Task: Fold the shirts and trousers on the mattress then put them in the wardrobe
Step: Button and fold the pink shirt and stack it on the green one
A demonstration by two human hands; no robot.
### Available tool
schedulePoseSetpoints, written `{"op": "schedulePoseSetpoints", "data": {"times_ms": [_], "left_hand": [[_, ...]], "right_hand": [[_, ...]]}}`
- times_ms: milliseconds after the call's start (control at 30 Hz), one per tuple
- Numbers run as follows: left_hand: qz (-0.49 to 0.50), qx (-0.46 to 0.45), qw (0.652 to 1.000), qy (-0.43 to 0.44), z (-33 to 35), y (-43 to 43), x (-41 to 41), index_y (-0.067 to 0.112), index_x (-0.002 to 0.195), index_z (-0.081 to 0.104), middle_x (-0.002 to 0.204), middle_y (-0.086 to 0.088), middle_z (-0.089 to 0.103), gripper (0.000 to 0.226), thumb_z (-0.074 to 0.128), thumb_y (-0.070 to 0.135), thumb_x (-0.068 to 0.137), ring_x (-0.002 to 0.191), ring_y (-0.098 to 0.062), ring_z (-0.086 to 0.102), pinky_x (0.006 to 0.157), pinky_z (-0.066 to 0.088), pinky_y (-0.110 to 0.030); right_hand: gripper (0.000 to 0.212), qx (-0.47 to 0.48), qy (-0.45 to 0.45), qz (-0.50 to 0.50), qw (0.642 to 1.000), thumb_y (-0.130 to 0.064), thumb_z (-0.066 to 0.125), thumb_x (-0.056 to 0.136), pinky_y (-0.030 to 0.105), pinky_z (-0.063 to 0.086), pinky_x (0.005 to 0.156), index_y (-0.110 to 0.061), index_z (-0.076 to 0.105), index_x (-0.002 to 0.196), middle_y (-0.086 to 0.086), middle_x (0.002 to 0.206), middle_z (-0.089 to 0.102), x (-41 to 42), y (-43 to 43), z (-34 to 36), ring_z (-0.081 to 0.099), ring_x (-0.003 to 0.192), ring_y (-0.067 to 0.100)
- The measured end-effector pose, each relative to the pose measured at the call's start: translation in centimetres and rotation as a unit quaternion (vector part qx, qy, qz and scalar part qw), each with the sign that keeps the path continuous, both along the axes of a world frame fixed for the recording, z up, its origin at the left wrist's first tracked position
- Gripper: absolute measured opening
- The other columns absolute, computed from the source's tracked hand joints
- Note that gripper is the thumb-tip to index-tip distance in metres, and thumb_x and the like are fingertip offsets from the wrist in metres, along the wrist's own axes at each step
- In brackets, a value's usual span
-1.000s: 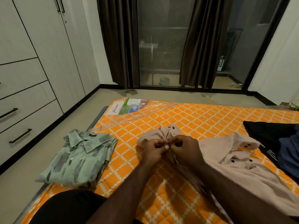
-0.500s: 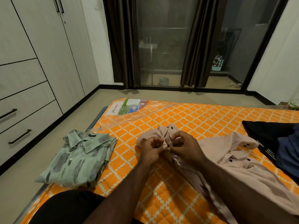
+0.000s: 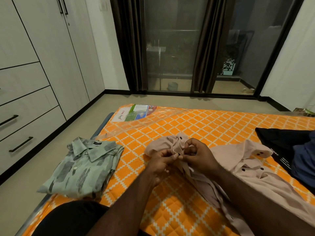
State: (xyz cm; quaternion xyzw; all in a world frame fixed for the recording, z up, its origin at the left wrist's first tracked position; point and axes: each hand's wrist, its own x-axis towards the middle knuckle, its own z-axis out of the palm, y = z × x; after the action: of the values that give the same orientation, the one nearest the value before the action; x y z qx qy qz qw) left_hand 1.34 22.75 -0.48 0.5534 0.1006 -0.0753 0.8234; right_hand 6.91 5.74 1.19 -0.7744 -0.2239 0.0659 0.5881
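The wardrobe [image 3: 42, 65] is seen shut. On the mattress [image 3: 187, 126] one green shirt [image 3: 85, 167] is laid folded, while dark garments [image 3: 289, 150] are left heaped at the right. The beige shirt [image 3: 247, 164] — unfolded, mid-mattress — is pinched at its button edge by the left hand [image 3: 160, 162] and right hand [image 3: 199, 155], fingertips pressed together.

The mattress [image 3: 196, 126] is showing orange with a white diamond lattice, the folded shirt [image 3: 81, 167] pale green with grey streaks. The beige shirt [image 3: 247, 167] is carrying dark buttons, a black garment [image 3: 276, 138] is bearing white print, and a navy garment [image 3: 305, 159] is showing plain.
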Motion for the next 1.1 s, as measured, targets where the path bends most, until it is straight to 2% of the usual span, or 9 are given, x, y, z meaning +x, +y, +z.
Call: {"op": "schedulePoseSetpoints", "data": {"times_ms": [167,267,433,533,600,733,900,967,1100], "left_hand": [[0.066,0.028,0.997,-0.025,0.6,-1.4,0.2,-0.009,0.108,0.068,0.086,-0.015,0.072,0.017,0.055,0.000,0.101,0.057,-0.013,0.068,0.046,0.049,-0.022],[0.095,0.022,0.995,-0.023,0.6,-2.1,0.3,-0.002,0.100,0.071,0.087,-0.016,0.075,0.019,0.052,0.001,0.102,0.067,-0.019,0.072,0.053,0.054,-0.027],[0.109,0.017,0.994,-0.001,0.2,-2.6,0.6,-0.001,0.103,0.072,0.084,-0.013,0.075,0.019,0.053,0.004,0.102,0.072,-0.023,0.072,0.062,0.058,-0.034],[0.113,0.029,0.993,-0.018,-0.2,-2.8,0.9,0.001,0.110,0.071,0.099,-0.015,0.077,0.021,0.052,0.004,0.102,0.092,-0.031,0.074,0.084,0.061,-0.047],[0.126,0.041,0.991,-0.028,-0.4,-2.9,1.0,0.004,0.112,0.072,0.103,-0.015,0.077,0.022,0.053,0.004,0.102,0.097,-0.033,0.074,0.090,0.059,-0.052],[0.152,0.065,0.985,-0.048,-0.7,-3.0,1.0,0.003,0.104,0.074,0.096,-0.017,0.076,0.017,0.059,0.002,0.097,0.091,-0.036,0.073,0.083,0.061,-0.052],[0.156,0.069,0.984,-0.059,-0.7,-2.7,0.9,-0.001,0.098,0.073,0.091,-0.021,0.075,0.012,0.062,0.003,0.096,0.083,-0.035,0.072,0.075,0.058,-0.046],[0.162,0.079,0.982,-0.055,-0.8,-2.5,0.9,-0.002,0.098,0.071,0.090,-0.021,0.075,0.011,0.061,0.003,0.097,0.083,-0.037,0.072,0.074,0.059,-0.047],[0.144,0.077,0.984,-0.072,-0.7,-2.4,0.8,0.001,0.105,0.072,0.096,-0.016,0.077,0.013,0.061,0.004,0.098,0.089,-0.034,0.074,0.080,0.060,-0.046]], "right_hand": [[0.038,-0.037,-0.034,-0.066,0.997,-0.010,0.086,0.081,0.041,0.055,0.056,-0.011,0.049,0.089,0.011,0.074,0.071,-0.1,0.4,-0.4,0.072,0.072,0.023],[0.038,-0.033,-0.036,-0.065,0.997,-0.011,0.085,0.082,0.046,0.058,0.059,-0.010,0.047,0.089,0.013,0.075,0.071,-0.2,0.7,-0.3,0.073,0.076,0.024],[0.034,-0.002,-0.009,-0.044,0.999,0.003,0.078,0.084,0.034,0.055,0.056,-0.006,0.045,0.089,0.004,0.067,0.067,-0.1,0.7,0.1,0.063,0.065,0.015],[0.037,-0.040,-0.062,-0.075,0.994,-0.005,0.081,0.080,0.028,0.045,0.053,-0.012,0.045,0.081,-0.002,0.065,0.065,-0.6,1.0,0.0,0.055,0.059,0.007],[0.036,-0.070,-0.117,-0.091,0.986,-0.011,0.081,0.079,0.023,0.041,0.053,-0.015,0.045,0.079,-0.004,0.067,0.065,-1.0,1.4,-0.1,0.053,0.058,0.005],[0.029,-0.100,-0.181,-0.119,0.971,-0.017,0.079,0.082,0.019,0.035,0.051,-0.017,0.049,0.080,-0.004,0.068,0.061,-1.2,1.9,-0.4,0.056,0.063,0.013],[0.029,-0.093,-0.187,-0.128,0.970,-0.015,0.079,0.081,0.018,0.036,0.052,-0.016,0.050,0.078,-0.003,0.065,0.056,-1.3,2.1,-0.2,0.049,0.059,0.008],[0.020,-0.082,-0.159,-0.079,0.981,-0.012,0.077,0.082,0.026,0.045,0.058,-0.016,0.057,0.083,0.000,0.071,0.061,-1.0,1.7,-0.1,0.055,0.063,0.010],[0.015,0.065,0.056,-0.037,0.996,0.009,0.063,0.092,0.035,0.058,0.062,0.001,0.064,0.104,0.017,0.088,0.070,-0.3,0.8,0.7,0.069,0.075,0.026]]}}
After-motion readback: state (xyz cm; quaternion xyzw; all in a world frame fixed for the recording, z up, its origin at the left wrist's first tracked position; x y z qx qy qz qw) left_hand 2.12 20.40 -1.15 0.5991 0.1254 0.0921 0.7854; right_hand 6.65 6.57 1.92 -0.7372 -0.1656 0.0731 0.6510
